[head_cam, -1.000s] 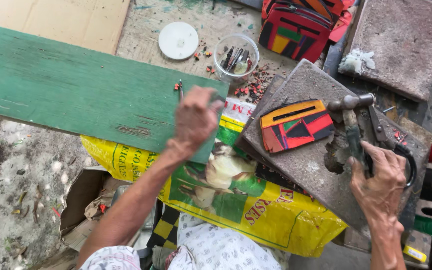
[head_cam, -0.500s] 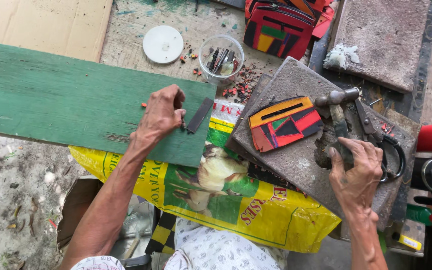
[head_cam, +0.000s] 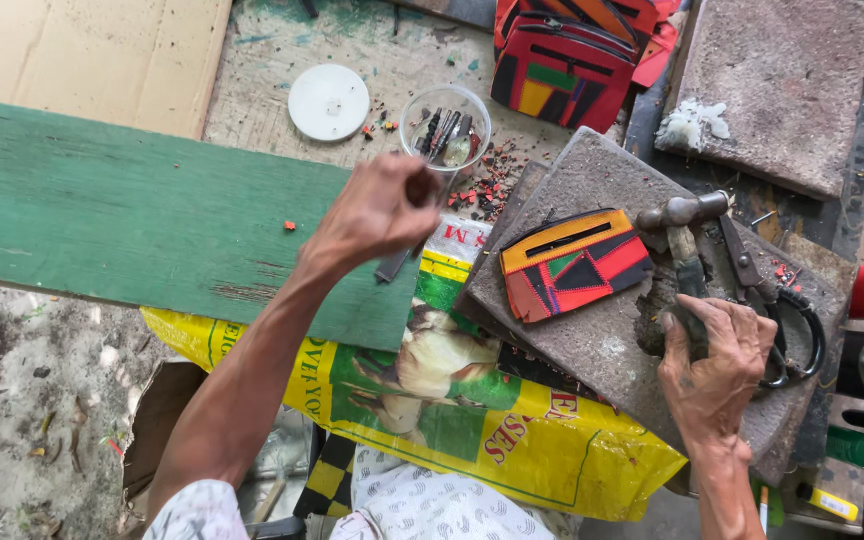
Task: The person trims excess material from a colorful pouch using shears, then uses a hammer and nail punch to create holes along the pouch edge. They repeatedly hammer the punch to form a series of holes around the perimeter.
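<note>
Punch (head_cam: 394, 263), dark and slim: pinched in my left hand (head_cam: 377, 212) over the green board's (head_cam: 132, 215) right end. Hammer (head_cam: 687, 255): handle closed in my right hand (head_cam: 714, 362), head resting on the slab (head_cam: 612, 340) beside the patchwork pouch (head_cam: 572, 262). Step, as I judge: tool fetched; next calls for seating its tip on the pouch.

Both arms are bare from the shoulder down, lean and sinewy, with veins and tendons standing out. The left hand (head_cam: 377, 212) and right hand (head_cam: 712, 362) wear no gloves, rings or watch — the knuckles are creased and knobbly. At the lower left of the frame a short sleeve (head_cam: 202, 512) shows — white cloth with a small grey print.
</note>
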